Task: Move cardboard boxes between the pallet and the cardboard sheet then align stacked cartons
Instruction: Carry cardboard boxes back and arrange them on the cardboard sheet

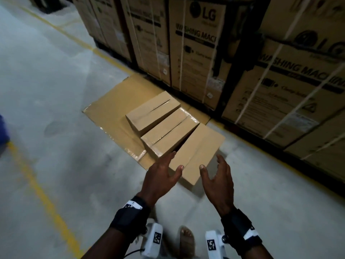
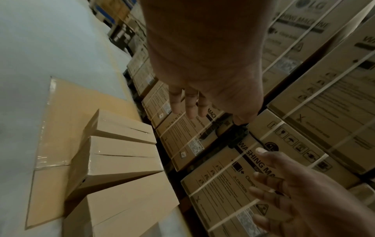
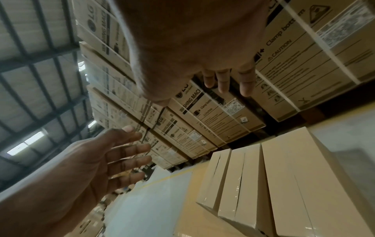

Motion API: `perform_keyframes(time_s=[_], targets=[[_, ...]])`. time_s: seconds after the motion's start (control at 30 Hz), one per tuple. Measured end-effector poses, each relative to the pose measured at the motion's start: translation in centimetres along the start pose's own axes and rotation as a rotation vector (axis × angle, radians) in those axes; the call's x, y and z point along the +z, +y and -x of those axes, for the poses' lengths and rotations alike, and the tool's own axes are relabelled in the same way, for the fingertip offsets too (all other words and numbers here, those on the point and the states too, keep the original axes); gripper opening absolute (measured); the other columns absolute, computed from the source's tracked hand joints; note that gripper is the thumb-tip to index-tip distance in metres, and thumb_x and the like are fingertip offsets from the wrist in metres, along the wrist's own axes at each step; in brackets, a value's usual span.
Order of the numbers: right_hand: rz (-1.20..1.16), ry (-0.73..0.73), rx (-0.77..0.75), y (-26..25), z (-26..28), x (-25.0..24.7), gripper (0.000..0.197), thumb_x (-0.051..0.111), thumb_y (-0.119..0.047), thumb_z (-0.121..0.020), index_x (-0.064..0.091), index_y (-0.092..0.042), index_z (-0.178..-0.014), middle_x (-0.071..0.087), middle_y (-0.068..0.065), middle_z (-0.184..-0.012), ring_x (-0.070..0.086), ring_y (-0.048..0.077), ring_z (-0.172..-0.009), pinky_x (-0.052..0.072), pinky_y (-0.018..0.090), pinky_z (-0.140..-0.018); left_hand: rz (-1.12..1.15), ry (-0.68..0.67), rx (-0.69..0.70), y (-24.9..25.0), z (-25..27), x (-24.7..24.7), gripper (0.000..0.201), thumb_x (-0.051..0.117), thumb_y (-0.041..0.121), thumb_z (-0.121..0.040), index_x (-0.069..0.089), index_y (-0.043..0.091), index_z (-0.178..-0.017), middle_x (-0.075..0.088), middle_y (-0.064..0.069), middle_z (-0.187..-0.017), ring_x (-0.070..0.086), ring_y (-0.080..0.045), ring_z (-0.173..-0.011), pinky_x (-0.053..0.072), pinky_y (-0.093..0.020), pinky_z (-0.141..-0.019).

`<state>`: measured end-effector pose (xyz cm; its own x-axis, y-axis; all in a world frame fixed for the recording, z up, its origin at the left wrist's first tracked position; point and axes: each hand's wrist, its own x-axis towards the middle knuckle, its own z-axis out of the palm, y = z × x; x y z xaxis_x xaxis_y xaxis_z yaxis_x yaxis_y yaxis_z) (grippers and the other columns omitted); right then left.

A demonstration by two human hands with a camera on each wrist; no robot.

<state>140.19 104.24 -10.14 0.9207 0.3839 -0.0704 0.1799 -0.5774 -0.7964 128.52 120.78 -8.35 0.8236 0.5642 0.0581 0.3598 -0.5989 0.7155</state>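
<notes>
Three plain cardboard boxes lie side by side on a flat cardboard sheet [image 1: 112, 107] on the floor. The far box [image 1: 153, 113] and the middle box [image 1: 168, 131] sit close together. The near box [image 1: 197, 150] lies askew, with a dark wedge-shaped gap to the middle box, and its near end overhangs the sheet. My left hand [image 1: 177, 160] hovers open at the near box's left side. My right hand [image 1: 211, 163] hovers open at its right side. Neither hand grips anything. The left wrist view shows the same boxes [image 2: 121, 162], and so does the right wrist view [image 3: 284, 184].
Tall strapped washing machine cartons [image 1: 196, 53] form a wall right behind the sheet and run along the right. A yellow floor line [image 1: 37, 184] crosses the grey concrete to the left. My sandalled foot [image 1: 186, 238] stands just behind the hands. Something blue [image 1: 2, 131] shows at the left edge.
</notes>
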Motion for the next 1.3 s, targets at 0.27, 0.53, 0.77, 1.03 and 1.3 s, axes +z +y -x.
perform_keyframes(time_s=[0.27,0.53,0.77,1.03,1.3], targets=[[0.053,0.129,0.187,0.3,-8.8,8.6,0.071,0.062,-0.049,-0.095,0.031,-0.025,-0.155,0.037,0.001,-0.157,0.044,0.023,-0.14,0.044,0.041,-0.108,0.051,-0.265,0.08,-11.0,-14.4,2.8,0.06,0.05,0.062,-0.094,0.05,0.029,-0.144,0.064,0.006,-0.13,0.062,-0.011,-0.116,0.053,-0.037,-0.093],[0.096,0.133,0.371,5.4,-16.5,17.6,0.071,0.065,-0.043,-0.095,0.031,-0.023,-0.155,0.038,0.002,-0.156,0.043,0.024,-0.14,0.042,0.039,-0.105,0.044,-0.443,0.018,-20.7,-24.1,9.0,0.061,0.059,0.054,-0.091,0.054,0.023,-0.143,0.062,0.004,-0.137,0.061,-0.012,-0.12,0.052,-0.034,-0.097],[0.109,0.206,0.574,19.6,-21.6,26.8,0.075,0.067,-0.043,-0.093,0.033,-0.018,-0.155,0.044,0.009,-0.152,0.049,0.03,-0.135,0.044,0.044,-0.106,-0.019,-0.531,-0.09,-32.3,-28.9,21.4,0.061,0.057,0.057,-0.087,0.06,0.018,-0.134,0.073,-0.003,-0.115,0.07,-0.022,-0.1,0.056,-0.033,-0.083],[0.12,0.153,0.668,37.4,-21.5,37.7,0.083,0.063,-0.046,-0.094,0.02,-0.02,-0.16,0.03,0.007,-0.163,0.036,0.029,-0.145,0.038,0.043,-0.11,-0.073,-0.561,-0.082,-46.7,-28.7,36.8,0.081,0.063,0.059,-0.085,0.046,0.009,-0.147,0.053,-0.015,-0.144,0.052,-0.03,-0.13,0.039,-0.024,-0.1],[-0.121,0.156,0.641,45.4,-20.5,41.8,0.098,0.063,-0.054,-0.089,0.004,-0.026,-0.162,0.018,-0.018,-0.16,0.023,-0.006,-0.14,0.024,0.008,-0.112,0.26,-0.579,-0.105,-53.2,-26.7,43.9,0.1,0.061,0.052,-0.091,-0.007,0.028,-0.16,0.0,0.021,-0.166,0.007,-0.003,-0.153,0.019,-0.035,-0.124]])
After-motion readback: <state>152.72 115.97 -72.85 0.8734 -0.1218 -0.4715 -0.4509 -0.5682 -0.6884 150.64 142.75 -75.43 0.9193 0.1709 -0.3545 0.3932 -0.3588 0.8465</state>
